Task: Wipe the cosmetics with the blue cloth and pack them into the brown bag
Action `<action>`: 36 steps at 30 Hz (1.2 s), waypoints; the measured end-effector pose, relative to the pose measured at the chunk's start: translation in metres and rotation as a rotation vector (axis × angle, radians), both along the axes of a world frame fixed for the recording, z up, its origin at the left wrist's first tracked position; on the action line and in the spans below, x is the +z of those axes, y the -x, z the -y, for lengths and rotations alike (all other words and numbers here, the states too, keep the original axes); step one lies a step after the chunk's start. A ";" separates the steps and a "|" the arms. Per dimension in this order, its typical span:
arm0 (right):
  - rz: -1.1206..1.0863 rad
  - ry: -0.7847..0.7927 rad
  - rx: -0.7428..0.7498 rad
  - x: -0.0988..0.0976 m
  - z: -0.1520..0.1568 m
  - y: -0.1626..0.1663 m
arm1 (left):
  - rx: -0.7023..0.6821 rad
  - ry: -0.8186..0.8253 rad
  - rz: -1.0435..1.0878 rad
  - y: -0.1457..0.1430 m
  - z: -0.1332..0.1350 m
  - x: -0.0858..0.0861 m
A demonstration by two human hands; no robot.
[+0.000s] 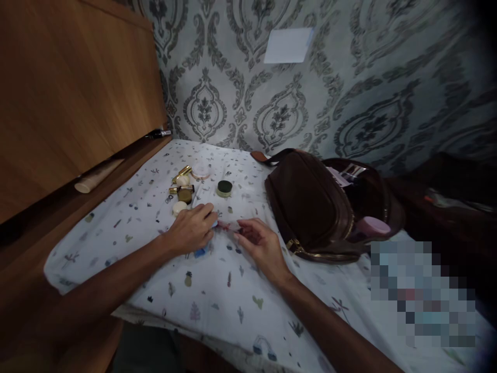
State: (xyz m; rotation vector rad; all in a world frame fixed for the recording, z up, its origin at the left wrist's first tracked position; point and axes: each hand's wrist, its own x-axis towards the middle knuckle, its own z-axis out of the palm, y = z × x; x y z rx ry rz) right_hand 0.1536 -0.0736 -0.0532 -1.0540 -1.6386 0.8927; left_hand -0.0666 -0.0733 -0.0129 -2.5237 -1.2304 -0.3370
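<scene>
My left hand [194, 228] rests on the printed white sheet [217, 300] with fingers curled round the end of a small slim tube [227, 225] with a reddish part. My right hand [260, 243] pinches the other end of that same tube. Just beyond my left hand lie several small cosmetics: a gold lipstick [181, 173], a second gold-and-dark tube [181, 190], a cream round jar [179, 207], a clear compact [201, 171] and a dark-lidded pot [224, 187].
An open brown leather bag [310, 207] lies to the right, with a pink item [375, 226] inside. A wooden panel [70, 93] and ledge with a beige tube [99, 175] run along the left. Patterned wallpaper [349, 77] stands behind.
</scene>
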 end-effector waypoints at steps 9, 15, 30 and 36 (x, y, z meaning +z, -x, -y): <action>0.101 -0.084 0.025 0.006 0.007 0.002 | -0.313 -0.170 0.147 -0.008 0.008 -0.005; -0.046 0.196 0.078 0.003 0.007 0.003 | -0.196 -0.054 0.023 -0.002 0.003 -0.006; -0.162 0.182 0.024 0.003 -0.002 0.001 | -0.067 0.022 -0.039 0.000 0.001 -0.002; -0.056 0.055 0.003 0.001 0.002 0.001 | -0.052 -0.031 0.042 -0.002 0.003 0.000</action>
